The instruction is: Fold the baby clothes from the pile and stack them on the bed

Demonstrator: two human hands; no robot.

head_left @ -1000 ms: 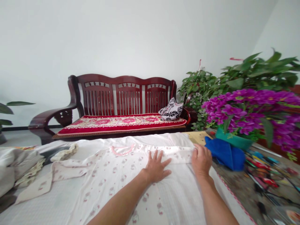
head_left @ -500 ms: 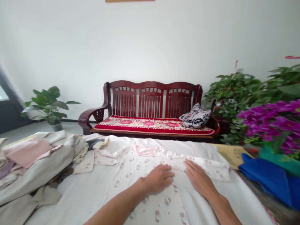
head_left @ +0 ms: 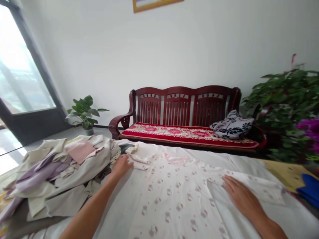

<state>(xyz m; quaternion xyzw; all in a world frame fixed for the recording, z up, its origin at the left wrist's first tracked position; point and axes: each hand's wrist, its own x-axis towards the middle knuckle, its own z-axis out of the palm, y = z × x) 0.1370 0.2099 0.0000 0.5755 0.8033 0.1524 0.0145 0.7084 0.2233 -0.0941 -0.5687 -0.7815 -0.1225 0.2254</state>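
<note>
Room: beyond the left hand (head_left: pixel 122 166) and right hand (head_left: pixel 241 194), a carved wooden settee (head_left: pixel 175 91) with a red floral seat cover (head_left: pixel 171 132) stood before a pale wall (head_left: pixel 211 43).
White-covered desk (head_left: pixel 117 212): it spread beneath the hands, a heap of clothes (head_left: pixel 72 172) beside the left forearm.
Printed long-sleeved shirt (head_left: pixel 174 192): it lay flat between the hands, pink neckline (head_left: pixel 173 162) farthest away.
Left hand: fingers curved at the left sleeve (head_left: pixel 142 163); whether they pinched fabric, I couldn't tell.
Right hand: flattened, fingers extended and close together, laid on the right sleeve (head_left: pixel 261 187), apparently gripping nothing.
Sleeve work: seemingly straightening, the right sleeve stretched outward.
Next move: probably called for drawing the left sleeve out without skewing the shirt.
</note>
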